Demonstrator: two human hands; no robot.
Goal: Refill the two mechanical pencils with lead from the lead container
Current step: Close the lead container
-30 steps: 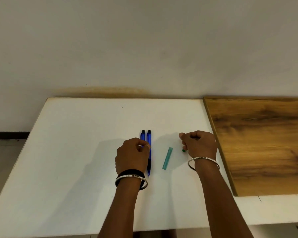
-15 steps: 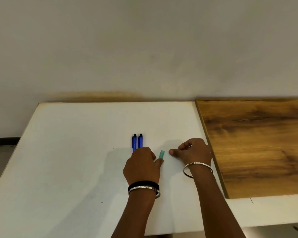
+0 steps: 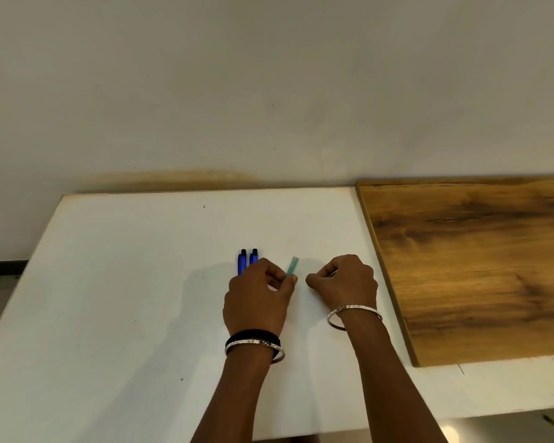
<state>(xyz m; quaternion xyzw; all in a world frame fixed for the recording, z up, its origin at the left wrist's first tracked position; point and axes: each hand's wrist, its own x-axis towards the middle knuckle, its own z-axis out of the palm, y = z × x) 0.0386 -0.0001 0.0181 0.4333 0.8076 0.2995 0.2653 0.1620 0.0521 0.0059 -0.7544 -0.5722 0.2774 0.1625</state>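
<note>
Fingertips of left hand, pinching lead container (teal)

Bare forearms; left wrist wears a silver bangle and black band, right wrist a second bangle.

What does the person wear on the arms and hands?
No sleeves: both forearms are bare. The wrist of the left hand carries a black band and, below it, a thin silver bangle with small studs. The wrist of the right hand carries a second silver bangle, alike in look.
</note>
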